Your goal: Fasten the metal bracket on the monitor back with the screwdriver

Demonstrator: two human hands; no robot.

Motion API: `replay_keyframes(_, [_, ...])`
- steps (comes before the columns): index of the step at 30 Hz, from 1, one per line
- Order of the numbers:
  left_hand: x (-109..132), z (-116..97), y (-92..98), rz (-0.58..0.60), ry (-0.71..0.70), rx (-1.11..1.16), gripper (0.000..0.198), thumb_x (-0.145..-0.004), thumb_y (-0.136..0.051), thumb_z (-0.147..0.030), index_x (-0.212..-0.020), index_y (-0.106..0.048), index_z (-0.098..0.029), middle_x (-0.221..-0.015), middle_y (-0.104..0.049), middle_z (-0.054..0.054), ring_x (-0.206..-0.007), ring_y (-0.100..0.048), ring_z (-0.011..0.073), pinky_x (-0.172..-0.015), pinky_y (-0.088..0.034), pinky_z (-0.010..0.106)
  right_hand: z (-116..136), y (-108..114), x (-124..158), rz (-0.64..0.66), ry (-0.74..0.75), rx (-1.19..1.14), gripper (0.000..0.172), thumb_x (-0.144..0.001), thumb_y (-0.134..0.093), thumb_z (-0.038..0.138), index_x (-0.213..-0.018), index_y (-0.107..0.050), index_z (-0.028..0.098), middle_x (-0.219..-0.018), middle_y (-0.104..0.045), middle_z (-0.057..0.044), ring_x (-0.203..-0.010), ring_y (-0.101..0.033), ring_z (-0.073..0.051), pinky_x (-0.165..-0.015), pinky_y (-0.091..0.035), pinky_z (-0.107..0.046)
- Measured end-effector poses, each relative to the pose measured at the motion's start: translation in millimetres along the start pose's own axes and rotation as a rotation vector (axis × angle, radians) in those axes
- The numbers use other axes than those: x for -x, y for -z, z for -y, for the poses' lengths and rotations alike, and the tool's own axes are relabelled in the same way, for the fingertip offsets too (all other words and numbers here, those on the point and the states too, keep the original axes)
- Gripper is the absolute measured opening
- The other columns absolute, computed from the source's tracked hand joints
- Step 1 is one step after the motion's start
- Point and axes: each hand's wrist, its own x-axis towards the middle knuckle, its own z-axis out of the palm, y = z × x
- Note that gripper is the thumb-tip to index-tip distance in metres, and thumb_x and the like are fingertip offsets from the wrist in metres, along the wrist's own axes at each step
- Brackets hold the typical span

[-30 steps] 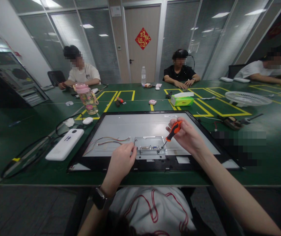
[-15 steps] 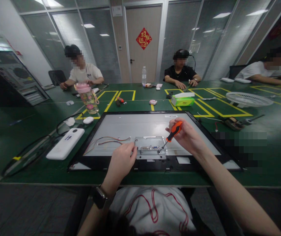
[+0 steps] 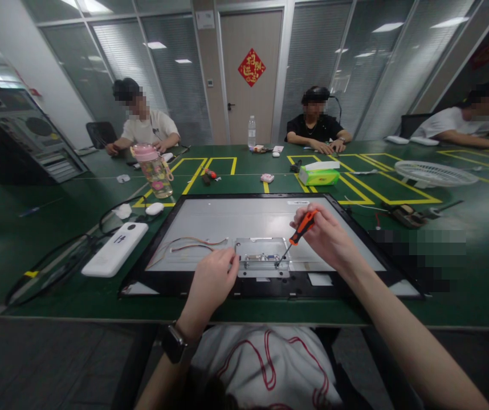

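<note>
Right hand (image 3: 327, 239) grips the orange-handled screwdriver (image 3: 298, 234), tip slanting down-left onto the small silver metal plate (image 3: 262, 257); left hand (image 3: 212, 279) fingers curl on the plate's left edge.

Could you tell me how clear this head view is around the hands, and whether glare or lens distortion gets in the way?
Head view: the right hand with the screwdriver and the left hand at the metal bracket look sharp, evenly lit by ceiling panels; the monitor back panel has a soft sheen without harsh glare; the wide lens bows the table edge; faces and a patch on the right are pixelated.
</note>
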Motion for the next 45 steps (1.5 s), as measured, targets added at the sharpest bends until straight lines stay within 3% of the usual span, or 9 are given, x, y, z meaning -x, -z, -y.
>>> replay_keyframes(4, [-0.1,0.1,-0.4,-0.002,0.001,-0.004,0.02,-0.094,-0.047,-0.021,-0.076,-0.053,-0.019,-0.069,-0.061,0.001,-0.066,-0.059,0.0183,-0.06,-0.038,0.029,-0.1,-1.0,-0.1,0.02,-0.007,-0.031,0.017,-0.08,-0.071,0.042,-0.094,-0.068,0.033,-0.085,-0.064,0.002,-0.083,-0.059,-0.015,-0.084,-0.049,-0.031])
replay_keyframes(12, [-1.1,0.1,-1.4,0.013,0.001,-0.008,0.019,-0.095,-0.047,-0.02,-0.076,-0.053,-0.019,-0.07,-0.061,0.001,-0.067,-0.059,0.0182,-0.061,-0.037,0.029,-0.9,1.3,1.9,0.046,0.006,-0.061,0.011,-0.078,-0.075,0.038,-0.082,-0.068,0.031,-0.091,-0.062,0.003,-0.088,-0.058,-0.014,-0.092,-0.049,-0.033])
replay_keyframes(20, [-0.4,0.5,-0.4,0.01,0.004,-0.005,0.02,-0.094,-0.048,-0.02,-0.075,-0.052,-0.02,-0.07,-0.06,0.001,-0.066,-0.058,0.0176,-0.061,-0.037,0.029,-3.3,2.8,1.6,0.095,-0.011,-0.076,0.019,-0.083,-0.069,0.039,-0.102,-0.068,0.036,-0.09,-0.067,0.002,-0.085,-0.062,-0.013,-0.087,-0.051,-0.032])
replay_keyframes(29, [-0.7,0.2,-1.4,-0.005,-0.01,-0.005,0.019,-0.094,-0.048,-0.019,-0.075,-0.052,-0.019,-0.069,-0.06,0.001,-0.066,-0.059,0.0179,-0.061,-0.037,0.029,1.3,2.2,2.4,0.055,-0.01,-0.117,0.016,-0.074,-0.079,0.037,-0.079,-0.066,0.029,-0.091,-0.062,0.004,-0.087,-0.059,-0.011,-0.091,-0.049,-0.029])
replay_keyframes(38, [0.4,0.7,-1.2,-0.001,-0.007,-0.01,0.02,-0.094,-0.048,-0.02,-0.075,-0.052,-0.019,-0.069,-0.06,0.001,-0.065,-0.058,0.0177,-0.061,-0.037,0.029,-1.0,0.9,1.3,0.057,-0.012,-0.117,0.017,-0.081,-0.071,0.038,-0.098,-0.069,0.034,-0.085,-0.065,0.002,-0.083,-0.06,-0.014,-0.09,-0.049,-0.037])
replay_keyframes(45, [-0.7,0.7,-1.9,0.003,-0.004,-0.008,0.019,-0.094,-0.048,-0.02,-0.076,-0.053,-0.019,-0.07,-0.061,0.001,-0.067,-0.06,0.0181,-0.061,-0.038,0.029,1.1,2.9,2.9,0.048,-0.004,-0.09,0.012,-0.078,-0.074,0.039,-0.083,-0.068,0.031,-0.095,-0.063,0.003,-0.09,-0.059,-0.014,-0.096,-0.046,-0.036])
